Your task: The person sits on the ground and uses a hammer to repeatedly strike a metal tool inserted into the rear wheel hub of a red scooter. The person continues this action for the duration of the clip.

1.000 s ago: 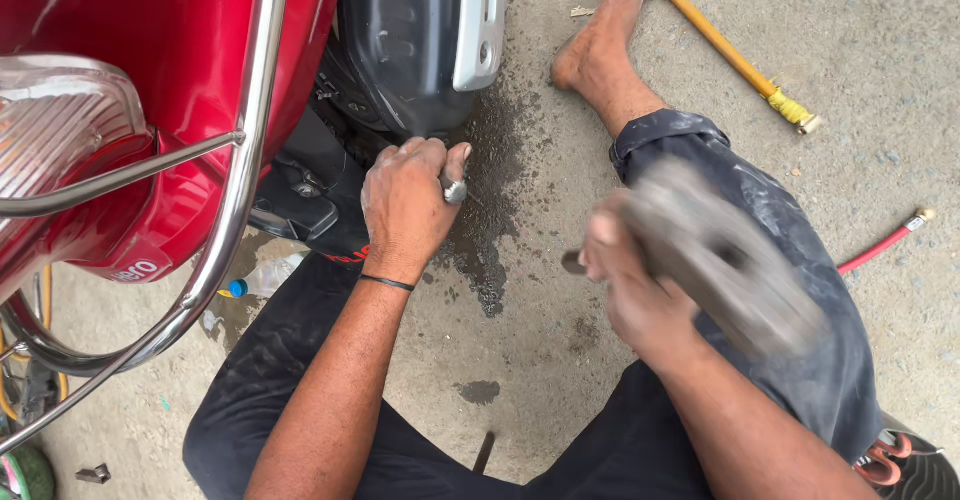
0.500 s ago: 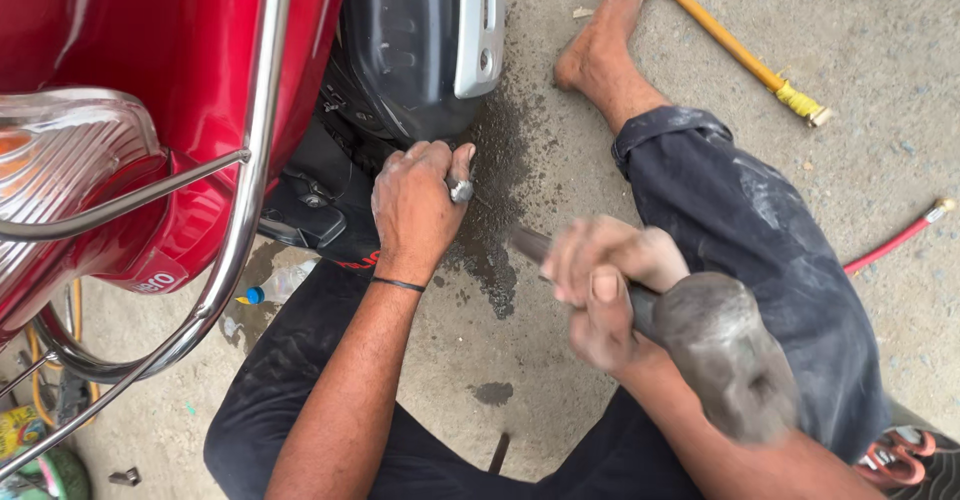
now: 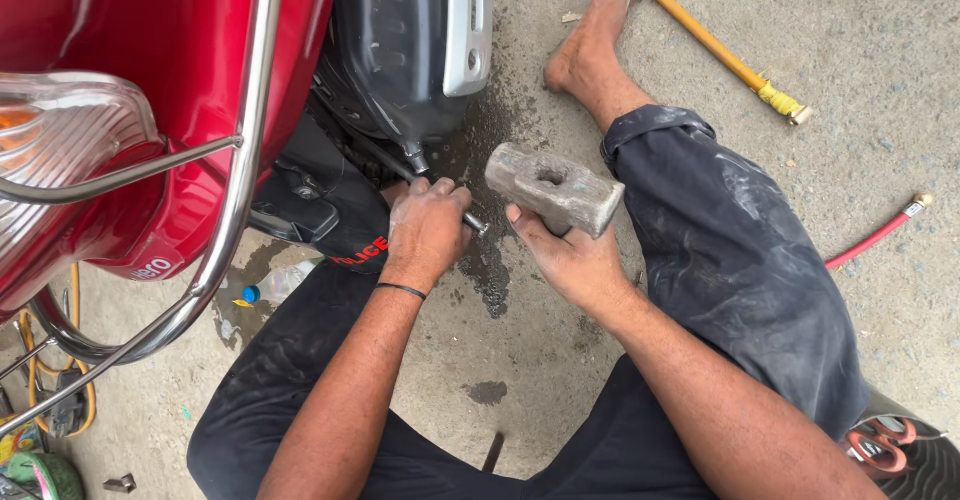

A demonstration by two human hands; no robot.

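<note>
A handleless steel hammer head [image 3: 555,188], a grey rectangular block with an oblong eye through its upper face, is sitting in the right hand [image 3: 570,260], which is cupping it from below with the thumb pressed against its near side and the fingers hidden behind it. The block is hanging just above the oil-stained concrete floor [image 3: 700,20], close beside the end of a thin metal rod [image 3: 474,224], perhaps a punch or chisel. That rod is poking out of the left hand [image 3: 425,230], which is wrapping around it in a tight fist, knuckles up, a thin black band circling the wrist. The rod's other end is hidden behind the fist, so I cannot tell what it is touching.

Just beyond the left hand, the black underside [image 3: 400,50] of a red scooter [image 3: 170,70] is filling the upper left, with a chrome guard rail [image 3: 240,190] curving around its tail lamp [image 3: 70,130]. The person is sitting on the floor in dark, grimy trousers [image 3: 740,260], the bare right foot [image 3: 590,50] stretching out past the hammer head. A yellow hose [image 3: 720,55] is lying beyond the foot, and a red hose [image 3: 870,240] is trailing off at the right edge. A small clear bottle with a blue cap [image 3: 272,285] is lying under the scooter.
</note>
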